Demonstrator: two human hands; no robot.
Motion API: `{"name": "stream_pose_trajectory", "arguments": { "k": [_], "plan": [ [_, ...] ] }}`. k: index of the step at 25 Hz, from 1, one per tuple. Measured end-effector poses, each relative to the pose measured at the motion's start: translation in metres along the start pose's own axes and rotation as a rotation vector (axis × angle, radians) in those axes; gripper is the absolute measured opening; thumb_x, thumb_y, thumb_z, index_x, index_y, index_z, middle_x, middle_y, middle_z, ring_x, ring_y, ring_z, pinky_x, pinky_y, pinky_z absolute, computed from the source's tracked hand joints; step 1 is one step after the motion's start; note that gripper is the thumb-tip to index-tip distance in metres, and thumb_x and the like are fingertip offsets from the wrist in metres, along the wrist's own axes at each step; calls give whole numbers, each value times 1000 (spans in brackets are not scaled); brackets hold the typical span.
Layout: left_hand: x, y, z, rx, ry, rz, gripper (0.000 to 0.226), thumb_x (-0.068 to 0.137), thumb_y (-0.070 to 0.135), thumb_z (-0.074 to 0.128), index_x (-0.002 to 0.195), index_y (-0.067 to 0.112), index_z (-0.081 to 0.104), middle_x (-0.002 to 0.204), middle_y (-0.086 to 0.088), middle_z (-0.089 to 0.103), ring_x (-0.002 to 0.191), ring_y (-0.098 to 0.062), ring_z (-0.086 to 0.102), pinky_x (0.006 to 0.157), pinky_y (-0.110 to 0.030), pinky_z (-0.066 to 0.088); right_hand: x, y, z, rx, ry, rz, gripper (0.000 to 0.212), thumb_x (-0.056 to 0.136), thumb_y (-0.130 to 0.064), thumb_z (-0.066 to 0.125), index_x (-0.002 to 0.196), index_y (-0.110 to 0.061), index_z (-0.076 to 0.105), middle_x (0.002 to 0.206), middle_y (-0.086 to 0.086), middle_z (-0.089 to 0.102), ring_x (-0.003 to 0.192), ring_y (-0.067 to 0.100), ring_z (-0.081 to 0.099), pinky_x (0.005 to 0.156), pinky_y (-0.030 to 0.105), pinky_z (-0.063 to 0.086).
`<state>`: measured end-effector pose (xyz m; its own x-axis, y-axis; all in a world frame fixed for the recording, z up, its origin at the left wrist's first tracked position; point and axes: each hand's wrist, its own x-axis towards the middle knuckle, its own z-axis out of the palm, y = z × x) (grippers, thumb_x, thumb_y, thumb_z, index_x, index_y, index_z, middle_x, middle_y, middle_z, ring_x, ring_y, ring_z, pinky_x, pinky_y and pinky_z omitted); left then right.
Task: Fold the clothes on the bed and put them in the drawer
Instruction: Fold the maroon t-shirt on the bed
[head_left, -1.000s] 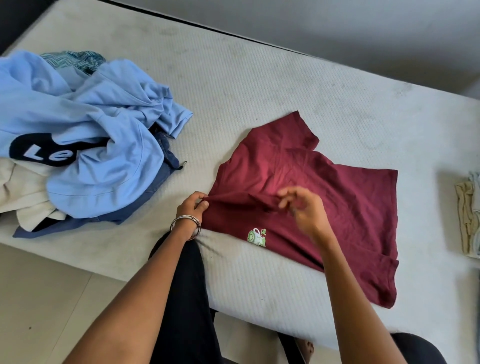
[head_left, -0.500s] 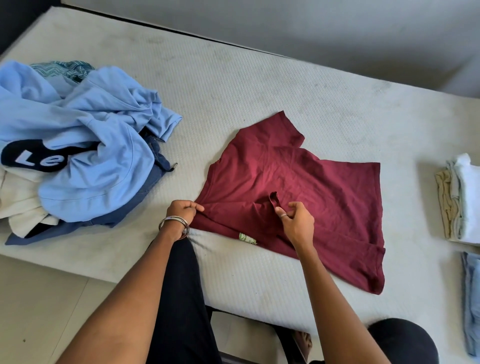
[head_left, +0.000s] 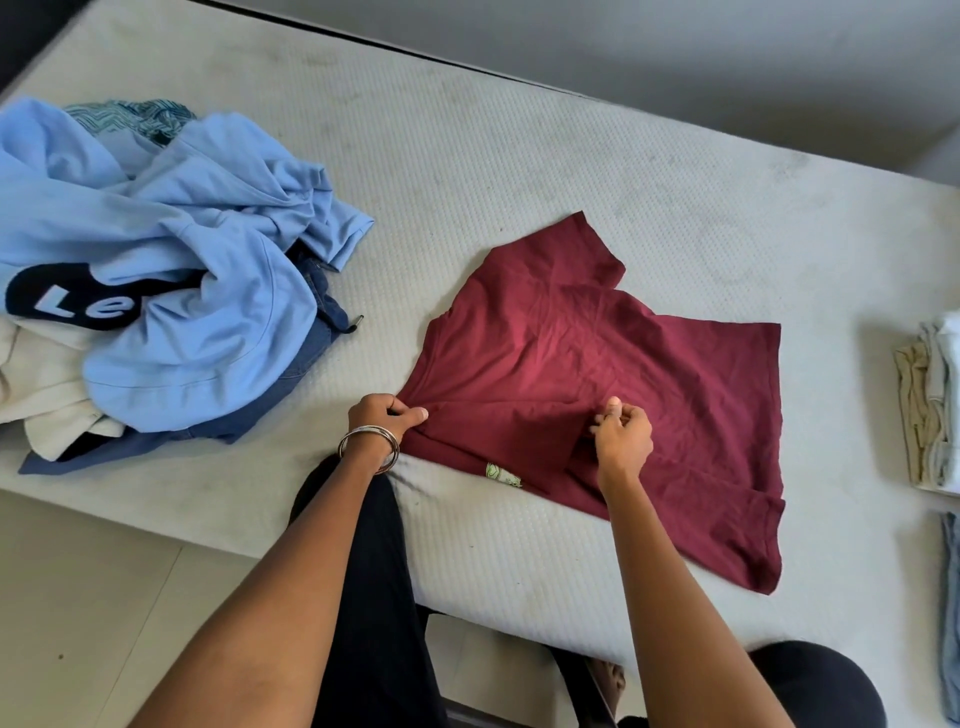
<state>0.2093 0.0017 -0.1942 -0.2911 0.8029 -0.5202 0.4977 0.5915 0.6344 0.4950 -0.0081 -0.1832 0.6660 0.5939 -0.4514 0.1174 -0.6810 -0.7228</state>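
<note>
A maroon T-shirt (head_left: 613, 364) lies spread on the white mattress (head_left: 467, 171), one sleeve pointing away from me. My left hand (head_left: 382, 413), with metal bangles at the wrist, pinches the shirt's near left corner. My right hand (head_left: 621, 434) pinches a fold of the fabric near the shirt's middle front edge. A small green and white print (head_left: 498, 474) peeks out at the shirt's near edge. No drawer is in view.
A heap of unfolded clothes (head_left: 145, 291) sits at the left: a light blue hoodie on cream and denim items. Folded clothes (head_left: 930, 405) are stacked at the right edge, with a blue folded piece (head_left: 950, 597) below them. Tiled floor (head_left: 78, 597) lies at the near left.
My right hand came down and pinched the fabric, drawing a fold over the print so that only its edge shows. My left hand kept its grip on the corner.
</note>
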Motion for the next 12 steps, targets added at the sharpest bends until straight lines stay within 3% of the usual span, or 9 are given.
{"name": "stream_pose_trajectory", "arguments": {
  "k": [3, 6, 7, 10, 12],
  "plan": [
    [-9, 1, 6, 148, 87, 143, 22, 77, 25, 78, 82, 6, 68, 91, -11, 65, 86, -29, 61, 79, -35, 48, 3, 15, -22, -227, 13, -218, 19, 98, -29, 55, 112, -16, 61, 108, 1, 66, 111, 26, 55, 99, 46, 36],
    [-31, 1, 31, 548, 361, 500, 22, 71, 16, 73, 91, 13, 67, 108, -12, 58, 98, -36, 55, 81, -48, 44, 16, 44, -64, -641, -143, -424, 40, 89, -46, 66, 122, -26, 58, 124, -6, 55, 123, 25, 39, 101, 51, 25],
    [-40, 8, 44, 623, 345, 647, 23, 68, 17, 72, 90, 16, 67, 107, -9, 59, 96, -33, 56, 78, -47, 45, 24, 50, -80, -783, -171, -457, 48, 84, -52, 68, 123, -27, 57, 125, -6, 53, 123, 26, 37, 101, 51, 25],
    [-70, 30, 93, 787, -28, 1059, 35, 57, 25, 85, 87, 22, 68, 88, -2, 57, 75, -24, 57, 58, -35, 46, 48, 54, -131, -1050, -244, -412, 47, 78, -60, 70, 112, -28, 62, 124, -1, 52, 124, 27, 33, 104, 56, 25],
    [-88, 41, 125, 998, -225, 1113, 45, 50, 35, 85, 90, 26, 67, 85, 0, 57, 73, -21, 59, 56, -32, 45, 67, 46, -162, -1079, -296, -358, 34, 78, -63, 68, 87, -31, 62, 108, -2, 57, 116, 23, 38, 104, 56, 25]
  ]
}}
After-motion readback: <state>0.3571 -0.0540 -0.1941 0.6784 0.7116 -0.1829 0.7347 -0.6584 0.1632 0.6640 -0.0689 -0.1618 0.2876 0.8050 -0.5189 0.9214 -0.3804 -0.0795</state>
